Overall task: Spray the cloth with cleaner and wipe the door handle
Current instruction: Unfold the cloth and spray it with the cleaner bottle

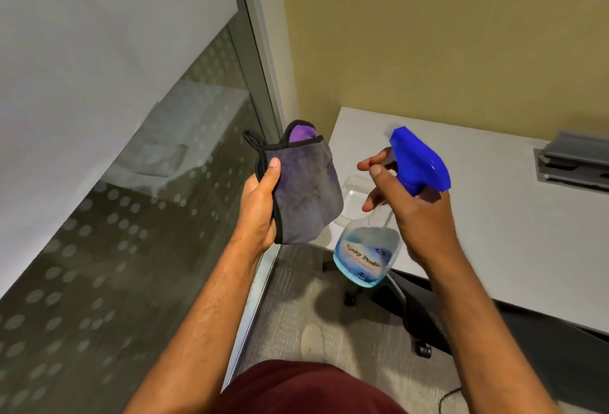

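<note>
My left hand (260,202) grips a folded grey-purple cloth (304,189) with black trim, thumb pressed on its face, held up in front of me. My right hand (415,212) holds a clear spray bottle (365,257) of blue cleaner by the neck. Its blue trigger head (420,158) points its nozzle left toward the cloth, and my fingers curl around the trigger. Bottle and cloth are a short gap apart. No door handle is in view.
A frosted glass partition (115,216) with a dotted pattern and metal frame fills the left. A white desk (494,216) stands at right with a clear plastic container (354,196) and a grey cable tray (573,163). A black office chair (461,321) sits on carpet below.
</note>
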